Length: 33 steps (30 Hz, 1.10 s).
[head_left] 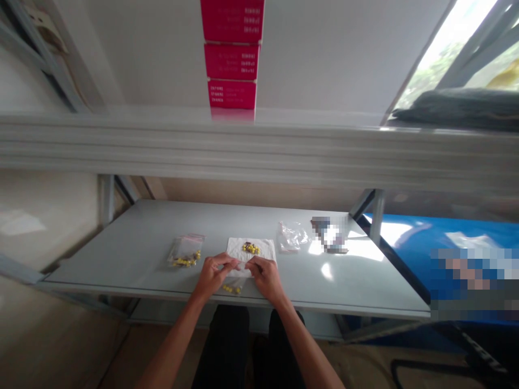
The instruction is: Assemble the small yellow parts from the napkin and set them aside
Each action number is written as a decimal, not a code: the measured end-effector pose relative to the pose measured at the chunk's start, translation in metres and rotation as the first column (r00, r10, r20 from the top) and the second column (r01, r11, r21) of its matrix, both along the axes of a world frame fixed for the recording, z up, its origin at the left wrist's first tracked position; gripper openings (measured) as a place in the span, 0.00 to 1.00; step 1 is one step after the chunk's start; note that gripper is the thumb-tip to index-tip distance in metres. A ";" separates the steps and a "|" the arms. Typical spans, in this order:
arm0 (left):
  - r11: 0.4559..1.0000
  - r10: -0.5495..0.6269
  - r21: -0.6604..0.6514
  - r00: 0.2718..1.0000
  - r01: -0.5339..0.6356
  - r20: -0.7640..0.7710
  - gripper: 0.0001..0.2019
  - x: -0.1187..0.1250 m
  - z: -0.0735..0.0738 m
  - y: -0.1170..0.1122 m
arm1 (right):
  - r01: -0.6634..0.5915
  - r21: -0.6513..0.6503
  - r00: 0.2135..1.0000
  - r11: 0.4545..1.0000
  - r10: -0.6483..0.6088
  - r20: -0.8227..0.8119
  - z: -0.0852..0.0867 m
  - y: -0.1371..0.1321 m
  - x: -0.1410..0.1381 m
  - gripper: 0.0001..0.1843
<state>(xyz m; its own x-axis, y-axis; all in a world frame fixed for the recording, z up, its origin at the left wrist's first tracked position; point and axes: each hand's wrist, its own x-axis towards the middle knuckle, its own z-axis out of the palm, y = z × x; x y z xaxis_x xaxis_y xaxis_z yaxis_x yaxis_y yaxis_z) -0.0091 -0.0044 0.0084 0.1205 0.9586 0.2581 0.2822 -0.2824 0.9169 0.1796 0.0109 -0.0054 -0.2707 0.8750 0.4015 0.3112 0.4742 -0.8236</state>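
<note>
A small clear plastic bag (233, 286) with a few yellow pieces at its bottom hangs between my hands near the table's front edge. My left hand (217, 274) pinches its upper edge from the left, thumb against fingers. On the other side my right hand (265, 275) is closed in a similar pinch on the same edge. Both hands are partly over a white cloth (265, 246), where a little pile of yellow and dark pieces (251, 248) lies just beyond my fingers. To the left rests another clear zip bag (186, 251), holding more yellow and dark pieces.
Right of the cloth lies a crumpled clear bag (294, 237), with a blurred-out object (330, 235) beyond it. A shelf (259, 151) crosses above the grey table (138, 243) and bears stacked red boxes (232, 62). At right, a blurred person's arm is over a blue surface (409, 254).
</note>
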 end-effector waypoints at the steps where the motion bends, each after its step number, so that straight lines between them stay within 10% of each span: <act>1: 1.000 -0.007 0.003 1.000 0.007 -0.009 0.17 0.000 0.000 -0.003 | 0.008 0.002 1.000 1.000 -0.008 -0.003 0.000 0.000 0.000 0.15; 6: 1.000 -0.022 -0.007 0.994 0.022 -0.107 0.20 -0.012 0.003 -0.023 | 0.004 -0.092 0.999 0.996 -0.007 -0.031 -0.003 0.001 -0.002 0.14; 11: 0.975 0.222 -0.004 0.974 -0.222 -0.049 0.24 -0.061 0.021 -0.019 | 0.086 -0.109 0.994 0.990 -0.093 -0.064 -0.008 0.003 -0.001 0.22; 19: 0.840 0.541 0.279 0.687 -0.465 -0.485 0.30 -0.146 0.008 0.034 | 0.123 -0.097 0.991 0.988 -0.127 -0.038 -0.010 0.006 -0.004 0.24; 24: 0.758 0.650 0.577 0.411 -0.303 -0.639 0.22 -0.132 -0.011 0.023 | 0.279 -0.023 0.960 0.960 -0.279 -0.035 -0.007 0.002 -0.003 0.25; 30: 0.754 0.621 0.632 0.505 -0.178 -0.599 0.16 -0.091 -0.015 -0.001 | 0.637 0.314 0.698 0.704 -0.700 0.151 -0.001 0.029 0.053 0.18; 33: 0.735 0.608 0.656 0.591 -0.169 -0.529 0.14 -0.068 -0.009 -0.001 | 0.624 0.388 0.603 0.678 -0.734 0.313 -0.007 0.045 0.090 0.17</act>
